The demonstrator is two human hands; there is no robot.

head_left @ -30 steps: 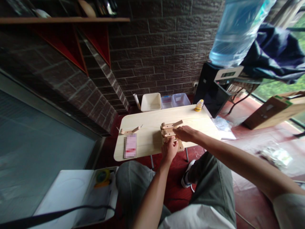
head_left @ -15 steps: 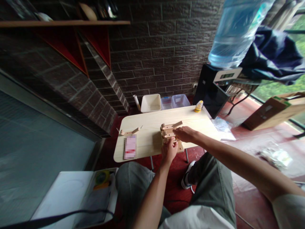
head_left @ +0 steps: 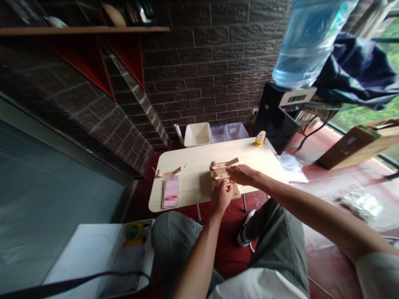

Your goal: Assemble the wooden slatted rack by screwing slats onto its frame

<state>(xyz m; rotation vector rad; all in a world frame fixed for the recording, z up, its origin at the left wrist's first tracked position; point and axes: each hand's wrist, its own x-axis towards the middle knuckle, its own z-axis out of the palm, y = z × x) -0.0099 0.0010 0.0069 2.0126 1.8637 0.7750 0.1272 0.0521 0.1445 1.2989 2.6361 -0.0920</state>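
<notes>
Fingers point(head_left: 232, 170), wooden assembly point(head_left: 221, 170) beneath them.

Both hands point(head_left: 229, 185) at wooden assembly point(head_left: 220, 166)

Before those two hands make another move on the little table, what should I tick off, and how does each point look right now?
1. Left hand at the wooden assembly: ok.
2. Right hand at it too: ok.
3. Assembly well back from the table's near edge: not ok, its near end reaches that edge.
4. Yellow-based bottle away from the hands: ok, near the far right corner.
5. Separate wooden piece away from the hands: ok, at the left.
6. Fingers firmly gripping: cannot tell, too small.
</notes>
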